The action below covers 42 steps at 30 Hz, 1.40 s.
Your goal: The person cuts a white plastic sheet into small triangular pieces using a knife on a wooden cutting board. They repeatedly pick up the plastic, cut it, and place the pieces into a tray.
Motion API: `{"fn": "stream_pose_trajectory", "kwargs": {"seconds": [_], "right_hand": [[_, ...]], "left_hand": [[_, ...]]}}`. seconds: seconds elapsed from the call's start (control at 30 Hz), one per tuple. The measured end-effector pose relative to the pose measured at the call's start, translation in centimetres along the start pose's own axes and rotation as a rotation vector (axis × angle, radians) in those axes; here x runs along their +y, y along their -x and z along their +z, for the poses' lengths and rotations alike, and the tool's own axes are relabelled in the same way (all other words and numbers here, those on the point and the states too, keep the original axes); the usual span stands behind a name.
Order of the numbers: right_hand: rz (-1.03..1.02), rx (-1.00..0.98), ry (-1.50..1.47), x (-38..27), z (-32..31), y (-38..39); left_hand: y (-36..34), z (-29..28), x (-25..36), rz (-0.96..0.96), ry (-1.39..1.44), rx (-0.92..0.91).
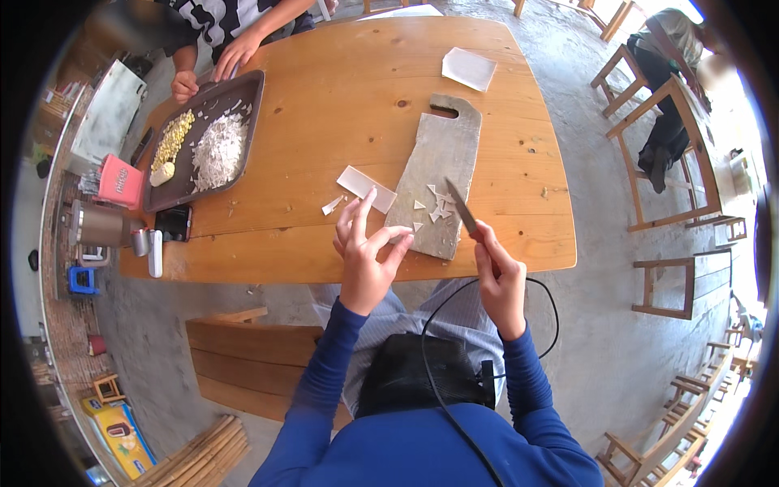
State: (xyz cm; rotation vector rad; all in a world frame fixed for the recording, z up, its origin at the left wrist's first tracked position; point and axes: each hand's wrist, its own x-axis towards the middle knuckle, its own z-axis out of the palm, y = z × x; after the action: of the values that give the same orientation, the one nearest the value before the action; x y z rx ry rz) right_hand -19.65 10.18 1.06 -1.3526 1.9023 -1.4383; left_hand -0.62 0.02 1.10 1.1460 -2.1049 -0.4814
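In my right hand point(497, 280) is a small knife point(461, 207), its dark blade pointing away over the right edge of a worn grey cutting board point(442, 154). My left hand point(369, 260) is at the board's near left corner. Its thumb and forefinger come together in a pinch, the other fingers raised; what they hold, if anything, is too small to make out. Several small white cut pieces point(438, 213) lie on the board by the blade. Beyond my left fingers rests a flat white rectangular slab point(367, 185), with white scraps point(331, 205) beside it.
A dark tray point(247, 146) at the far left holds white shreds point(219, 154) and yellow pieces point(172, 140); another person's hands point(235, 57) are at its far edge. Another white slab point(469, 69) lies beyond the board. A phone point(174, 222) sits near the left edge.
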Motion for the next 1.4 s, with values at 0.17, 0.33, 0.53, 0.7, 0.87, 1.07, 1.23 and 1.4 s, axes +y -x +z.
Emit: {"fn": "stream_pose_trajectory", "kwargs": {"seconds": [0.17,0.33,0.53,0.7,0.87,1.07,1.23,1.4], "right_hand": [[-0.083,-0.095,0.118,-0.7,0.1,1.1],[-0.186,-0.178,0.371,-0.7,-1.0,1.7],[-0.177,-0.054,0.129,0.1,-1.9,-0.9],[-0.117,0.027,-0.138,1.8,-1.6,-4.5],[-0.082,0.013,-0.221,2.4,-1.9,-4.7],[-0.041,-0.008,-0.271,2.3,-2.5,-4.6],[0.007,-0.007,-0.268,2.1,-2.4,-4.7],[-0.001,0.007,-0.239,2.2,-2.4,-5.0]], "left_hand": [[-1.6,0.4,0.5,0.018,-0.014,-0.004],[-2.7,0.9,0.2,0.009,0.071,0.019],[-4.5,0.3,1.7,0.135,0.05,-0.141],[-6.6,0.9,1.8,0.213,-0.064,-0.34],[-8.3,0.9,2.2,0.163,-0.084,-0.459],[-8.4,0.4,2.3,0.147,-0.049,-0.535],[-7.5,-0.5,1.7,0.175,0.037,-0.53],[-6.7,-1.9,2.7,0.124,0.019,-0.532]]}}
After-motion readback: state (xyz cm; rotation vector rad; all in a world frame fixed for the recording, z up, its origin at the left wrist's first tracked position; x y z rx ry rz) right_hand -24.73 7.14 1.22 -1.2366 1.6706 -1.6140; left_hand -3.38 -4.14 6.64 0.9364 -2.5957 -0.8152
